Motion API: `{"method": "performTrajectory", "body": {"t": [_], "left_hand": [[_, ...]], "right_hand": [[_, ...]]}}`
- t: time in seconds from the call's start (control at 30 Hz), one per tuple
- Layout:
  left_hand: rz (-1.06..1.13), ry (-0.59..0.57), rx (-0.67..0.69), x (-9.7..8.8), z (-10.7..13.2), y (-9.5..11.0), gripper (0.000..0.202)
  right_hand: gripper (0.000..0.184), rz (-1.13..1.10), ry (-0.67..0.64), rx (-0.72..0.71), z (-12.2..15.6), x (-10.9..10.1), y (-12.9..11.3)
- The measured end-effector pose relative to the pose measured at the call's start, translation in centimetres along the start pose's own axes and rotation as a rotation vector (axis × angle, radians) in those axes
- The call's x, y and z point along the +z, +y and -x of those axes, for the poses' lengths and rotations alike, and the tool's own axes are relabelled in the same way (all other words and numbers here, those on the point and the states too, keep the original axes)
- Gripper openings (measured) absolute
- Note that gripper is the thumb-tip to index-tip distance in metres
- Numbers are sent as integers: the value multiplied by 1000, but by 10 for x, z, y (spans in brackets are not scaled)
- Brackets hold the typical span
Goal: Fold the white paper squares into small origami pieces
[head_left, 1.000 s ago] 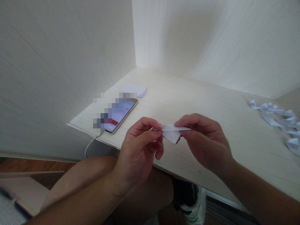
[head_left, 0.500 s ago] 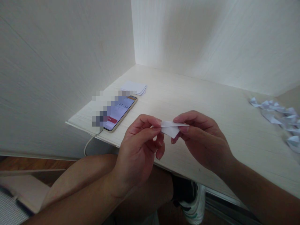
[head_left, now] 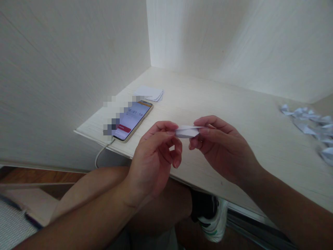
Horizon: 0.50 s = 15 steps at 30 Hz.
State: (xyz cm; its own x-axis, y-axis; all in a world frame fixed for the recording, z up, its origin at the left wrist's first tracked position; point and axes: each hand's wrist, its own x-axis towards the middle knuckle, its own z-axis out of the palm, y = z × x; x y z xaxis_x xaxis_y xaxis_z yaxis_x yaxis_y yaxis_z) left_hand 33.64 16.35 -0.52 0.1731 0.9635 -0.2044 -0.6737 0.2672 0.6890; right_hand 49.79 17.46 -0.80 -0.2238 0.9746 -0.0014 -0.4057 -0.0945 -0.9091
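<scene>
A small folded piece of white paper [head_left: 187, 132] is held above the table's front part, between both hands. My left hand [head_left: 158, 152] pinches its left end between thumb and forefinger, the other fingers curled below. At the right end, the thumb and forefinger of my right hand [head_left: 223, 147] grip the paper, with more fingertips showing under it. A straight folded edge runs along its top, and a short flap slopes underneath. Part of both ends is covered by fingertips.
On the pale table [head_left: 208, 97], a phone [head_left: 132, 121] showing a timer lies left, its white cable [head_left: 100, 154] hanging over the edge. Behind it is a stack of white paper [head_left: 149, 93]. Several folded white paper pieces [head_left: 308, 119] lie far right. Panels [head_left: 99, 62] rise at left and back.
The pointed lower flap of the paper now looks shorter and blunter, tilted differently. Both hands still pinch its ends and appear slightly higher in view, as does the whole scene.
</scene>
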Motion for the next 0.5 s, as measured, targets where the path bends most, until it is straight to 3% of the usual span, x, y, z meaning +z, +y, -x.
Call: {"method": "performTrajectory", "body": {"t": [0.33,0.5], "left_hand": [[25,13,-4,0,1,0,5],[14,48,79,1,1,-3,6]], "right_hand": [[7,44,-23,-22,3,2,-1],[9,90,-34,-57,5,2,2]]}}
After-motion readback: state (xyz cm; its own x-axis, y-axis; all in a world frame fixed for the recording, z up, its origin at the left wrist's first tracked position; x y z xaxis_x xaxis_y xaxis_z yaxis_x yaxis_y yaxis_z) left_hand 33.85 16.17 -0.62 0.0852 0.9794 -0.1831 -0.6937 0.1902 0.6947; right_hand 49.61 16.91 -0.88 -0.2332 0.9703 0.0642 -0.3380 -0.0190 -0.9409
